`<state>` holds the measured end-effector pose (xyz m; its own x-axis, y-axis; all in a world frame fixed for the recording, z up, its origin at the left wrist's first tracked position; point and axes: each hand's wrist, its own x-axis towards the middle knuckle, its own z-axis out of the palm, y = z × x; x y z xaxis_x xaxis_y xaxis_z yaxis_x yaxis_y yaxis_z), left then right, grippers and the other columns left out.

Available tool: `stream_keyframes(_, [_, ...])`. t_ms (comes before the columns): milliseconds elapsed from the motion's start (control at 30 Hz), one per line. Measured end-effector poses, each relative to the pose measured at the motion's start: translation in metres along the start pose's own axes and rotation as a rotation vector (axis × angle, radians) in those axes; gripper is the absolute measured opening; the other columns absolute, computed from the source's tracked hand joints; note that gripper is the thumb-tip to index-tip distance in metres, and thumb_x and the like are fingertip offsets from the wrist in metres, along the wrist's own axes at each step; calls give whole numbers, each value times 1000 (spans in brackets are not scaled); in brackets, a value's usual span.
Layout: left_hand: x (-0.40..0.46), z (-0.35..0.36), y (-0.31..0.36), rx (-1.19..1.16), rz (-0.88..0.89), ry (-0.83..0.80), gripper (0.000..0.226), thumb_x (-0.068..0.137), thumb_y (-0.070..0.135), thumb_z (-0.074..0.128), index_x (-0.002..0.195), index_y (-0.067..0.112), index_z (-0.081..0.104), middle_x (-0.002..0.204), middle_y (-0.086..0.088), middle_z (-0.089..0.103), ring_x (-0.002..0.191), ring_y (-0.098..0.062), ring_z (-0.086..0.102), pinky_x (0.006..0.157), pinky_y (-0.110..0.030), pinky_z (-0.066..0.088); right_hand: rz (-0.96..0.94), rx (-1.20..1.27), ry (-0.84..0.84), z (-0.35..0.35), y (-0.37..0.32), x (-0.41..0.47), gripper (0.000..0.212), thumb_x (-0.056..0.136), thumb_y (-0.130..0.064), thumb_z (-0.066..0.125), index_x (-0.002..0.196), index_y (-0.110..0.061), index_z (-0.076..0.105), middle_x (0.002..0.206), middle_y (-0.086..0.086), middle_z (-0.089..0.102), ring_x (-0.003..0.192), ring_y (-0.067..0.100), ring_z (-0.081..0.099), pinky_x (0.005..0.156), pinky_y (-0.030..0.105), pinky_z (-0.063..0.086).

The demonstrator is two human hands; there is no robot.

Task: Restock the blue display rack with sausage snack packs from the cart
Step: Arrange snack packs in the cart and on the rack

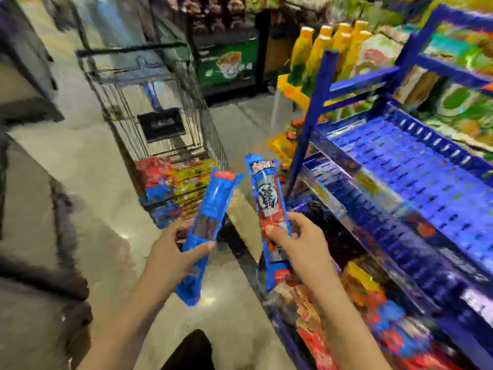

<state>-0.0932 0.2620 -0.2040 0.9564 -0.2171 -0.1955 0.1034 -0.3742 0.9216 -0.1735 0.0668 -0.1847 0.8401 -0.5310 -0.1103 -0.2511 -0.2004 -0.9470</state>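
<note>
Sausage snack packs, long blue plastic: left hand (173,252) grips one (206,228), right hand (298,241) pinches another (269,209) beside blue metal display rack (400,161); wire cart (160,108) behind.

2 hands (173,252) hold 2 sausage packs (210,209) (1 each); 1 cart (149,102), 1 blue rack (400,161).

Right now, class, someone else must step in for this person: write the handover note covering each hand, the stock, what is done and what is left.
Left hand grips one blue sausage pack. Right hand grips a second pack, printed face up. Both are in the air between cart and blue rack.
More packs lie in the cart.
Done: two packs picked up.
Left: shelve these two, then fetch the rest. The rack's upper shelf looks mostly bare; the picture is blurred.
</note>
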Motion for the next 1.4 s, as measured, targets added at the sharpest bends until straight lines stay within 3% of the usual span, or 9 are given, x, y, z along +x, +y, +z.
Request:
stream_keyframes(100, [10,-34,-32,-14,-90,52,33,74,4,76,101,9,58,90,-1,62,69,-1,59,44,-8,43,16,-56,-111,55,5,18,12,78,-15,73,83,-21,64,74,-5,67,58,-3,56,59,15,44])
stream_keyframes(300, [48,-117,-81,-84,-323,196,38,70,18,81,102,23,61,97,4,65,85,-16,64,71,-33,50,114,-34,-248,168,2,60,13,80,-11,71,84,-20,62,72,-9,65,56,-6,58,51,8,42])
stream_keyframes(433, [87,-167,-95,-115,-361,235,43,70,16,81,106,20,59,101,2,64,91,-21,63,71,-32,49,188,-52,-306,232,1,91,14,80,-15,71,91,-21,64,81,-5,68,74,11,65,62,19,46])
stream_keyframes(600, [141,-200,-110,-141,-378,237,35,74,10,78,103,13,59,97,-1,63,80,-14,60,69,-29,47,263,-79,-321,285,-2,131,17,78,-17,73,92,-22,65,79,-5,68,69,5,65,63,20,46])
stream_keyframes(867, [238,-178,-116,-200,-450,223,27,75,9,76,87,21,55,88,5,59,77,-9,59,60,-13,45,302,-172,-353,326,0,230,11,79,-16,74,84,-19,65,77,-3,69,66,7,64,57,18,47])
stream_keyframes(1033, [316,-142,-121,-255,-541,262,29,75,14,77,96,16,58,101,-7,63,86,-21,64,80,-38,52,340,-244,-436,348,9,317,20,80,-16,74,95,-12,62,83,-1,67,70,10,62,51,10,43])
stream_keyframes(1200, [397,-103,-139,-268,-629,393,31,76,15,76,98,16,54,95,-1,61,87,-20,62,76,-31,50,407,-341,-506,384,42,398,28,75,-18,78,97,-6,65,93,6,71,80,19,67,74,31,54])
stream_keyframes(1300, [432,-83,-156,-276,-702,444,30,79,17,73,102,17,54,91,3,60,79,-15,59,64,-25,45,448,-407,-553,406,73,430,19,70,-21,82,81,-12,68,83,8,72,75,25,69,75,43,57])
stream_keyframes(1400, [456,-67,-185,-238,-796,504,36,78,15,73,110,13,56,102,-5,63,85,-22,59,75,-31,48,460,-509,-575,430,96,448,24,68,-28,83,63,-18,61,76,7,71,74,28,67,71,43,56])
